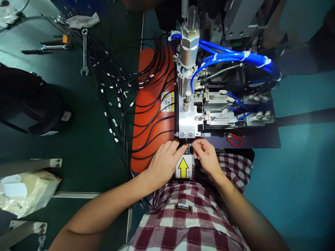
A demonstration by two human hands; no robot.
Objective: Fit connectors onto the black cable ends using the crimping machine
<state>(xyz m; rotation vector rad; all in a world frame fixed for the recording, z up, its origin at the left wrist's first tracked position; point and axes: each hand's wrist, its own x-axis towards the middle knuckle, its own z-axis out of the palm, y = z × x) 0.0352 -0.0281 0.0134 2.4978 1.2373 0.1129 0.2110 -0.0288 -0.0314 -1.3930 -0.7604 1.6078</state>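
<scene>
My left hand (166,162) rests on the near end of a metal machine assembly (185,120), its fingers bent over the edge and the thumb stretched apart from them. Across from it, my right hand (206,155) pinches at a tiny shiny part near the left thumb, too small and covered to name. Just below the fingertips sits a rounded motor-like housing with a yellow arrow label (184,167). A silver pneumatic cylinder (187,76) stands upright on the assembly above both hands.
Black cables (154,129) cross an orange panel (146,139) at left and bundle on the dark green table (86,153). A wrench (84,52) lies there. Blue air hoses (235,57) arch over the machine. Red-handled snips (235,138) lie right of my right hand.
</scene>
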